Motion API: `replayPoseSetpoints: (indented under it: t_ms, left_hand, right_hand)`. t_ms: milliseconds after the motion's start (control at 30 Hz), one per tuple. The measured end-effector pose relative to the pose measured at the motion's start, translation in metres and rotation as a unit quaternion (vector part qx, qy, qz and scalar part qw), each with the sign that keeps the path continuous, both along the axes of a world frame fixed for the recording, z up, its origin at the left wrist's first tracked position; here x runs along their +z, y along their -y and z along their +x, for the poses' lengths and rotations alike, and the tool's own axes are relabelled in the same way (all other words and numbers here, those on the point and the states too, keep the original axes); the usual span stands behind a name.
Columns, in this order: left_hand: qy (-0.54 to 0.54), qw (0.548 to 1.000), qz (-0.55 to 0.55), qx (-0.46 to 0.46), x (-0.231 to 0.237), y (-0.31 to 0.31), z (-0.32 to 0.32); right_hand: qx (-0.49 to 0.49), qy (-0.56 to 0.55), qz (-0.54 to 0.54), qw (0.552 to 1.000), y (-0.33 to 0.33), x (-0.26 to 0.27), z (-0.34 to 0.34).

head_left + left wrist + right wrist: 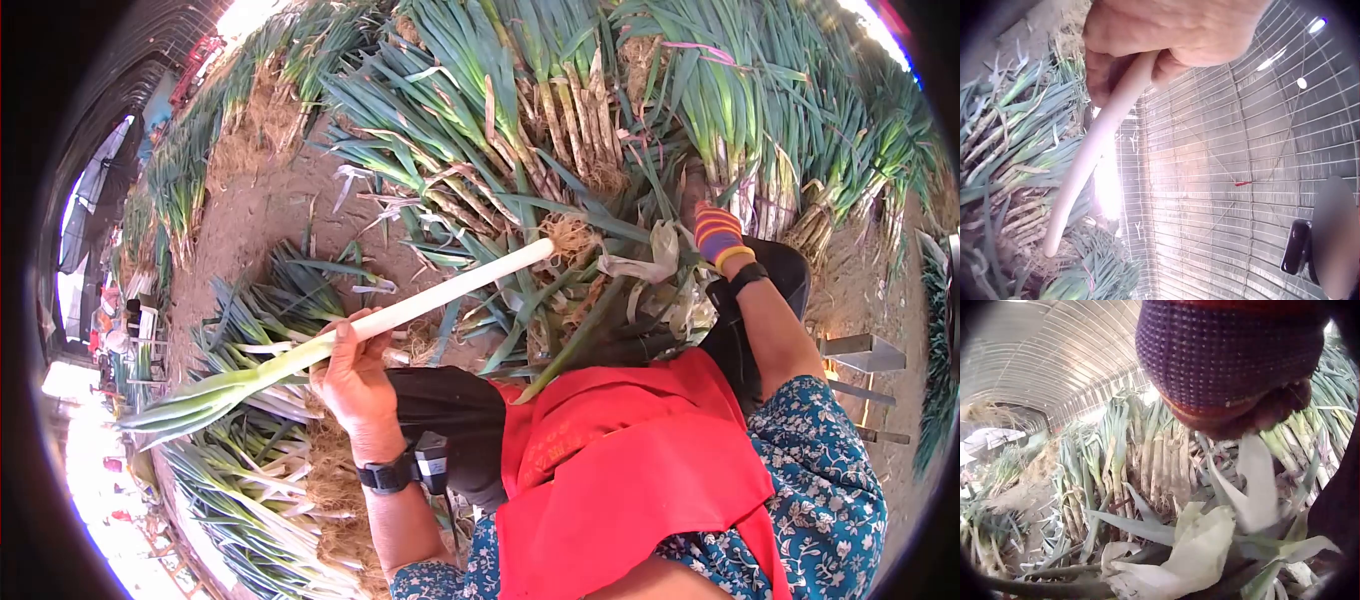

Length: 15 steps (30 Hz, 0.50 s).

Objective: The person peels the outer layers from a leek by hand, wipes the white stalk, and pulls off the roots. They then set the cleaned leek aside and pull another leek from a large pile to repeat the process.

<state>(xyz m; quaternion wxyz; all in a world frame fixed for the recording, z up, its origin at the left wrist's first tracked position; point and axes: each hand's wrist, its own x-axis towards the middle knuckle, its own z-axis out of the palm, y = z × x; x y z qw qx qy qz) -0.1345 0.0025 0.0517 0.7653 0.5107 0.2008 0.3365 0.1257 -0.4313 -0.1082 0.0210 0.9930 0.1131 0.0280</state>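
Note:
My bare left hand grips a long leek around its pale stem, green leaves toward the left and hairy roots at the right end. In the left wrist view, fingers and thumb of that hand wrap the white stem. My right hand wears a striped knitted glove and is apart from the leek, near the standing bundles. In the right wrist view its fingers are curled, and a blurred pale leaf strip hangs from them.
Leek bundles stand across the far side. More leeks lie at the left, roots toward me. Peeled leaves are heaped before my red apron. A metal-legged stool is at the right.

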Motion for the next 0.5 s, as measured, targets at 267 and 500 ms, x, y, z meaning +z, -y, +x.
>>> replayPoseSetpoints:
  t_ms: [267, 500]
  left_hand:
    - [-0.054, 0.987, 0.149, -0.002, 0.021, -0.059, 0.005]
    - [-0.204, 0.917, 0.242, 0.244, 0.023, -0.391, -0.108]
  right_hand:
    - [0.222, -0.057, 0.131, 0.965, -0.091, -0.001, -0.038]
    - [0.239, -0.113, 0.178, 0.948, -0.122, -0.028, 0.004]
